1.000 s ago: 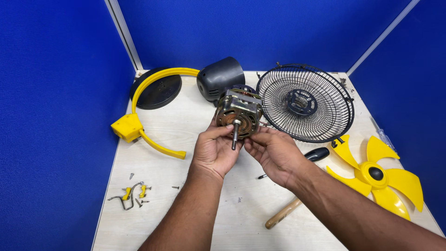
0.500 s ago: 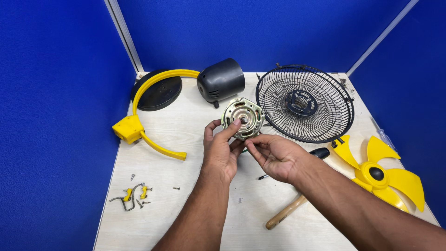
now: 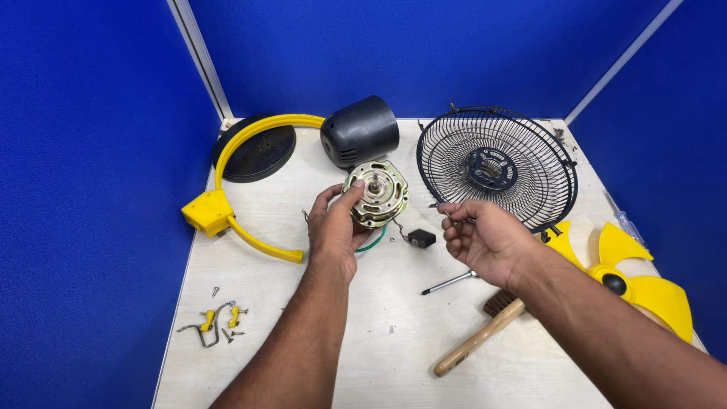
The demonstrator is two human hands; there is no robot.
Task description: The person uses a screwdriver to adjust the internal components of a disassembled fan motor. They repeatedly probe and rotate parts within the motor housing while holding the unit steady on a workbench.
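My left hand (image 3: 335, 227) grips a round metal fan motor (image 3: 376, 193) by its lower left edge and holds it just above the table, shaft end facing up. A green wire (image 3: 371, 244) and a small black capacitor (image 3: 421, 238) trail from the motor. My right hand (image 3: 485, 238) hovers to the right of the motor, apart from it. Its fingers are curled and pinch a small thin metal part (image 3: 441, 207). Beneath that hand, a screwdriver (image 3: 450, 282) lies on the table.
A black motor cover (image 3: 360, 136) and a black wire grille (image 3: 496, 170) stand at the back. A yellow curved bracket (image 3: 235, 189) and a black disc (image 3: 254, 148) lie left, a yellow fan blade (image 3: 632, 276) right, a wooden-handled brush (image 3: 477, 337) in front, and screws and clips (image 3: 216, 318) front left.
The motor has turned in my left hand so its shaft end faces up. My right hand has let go of the motor and drawn off to the right.
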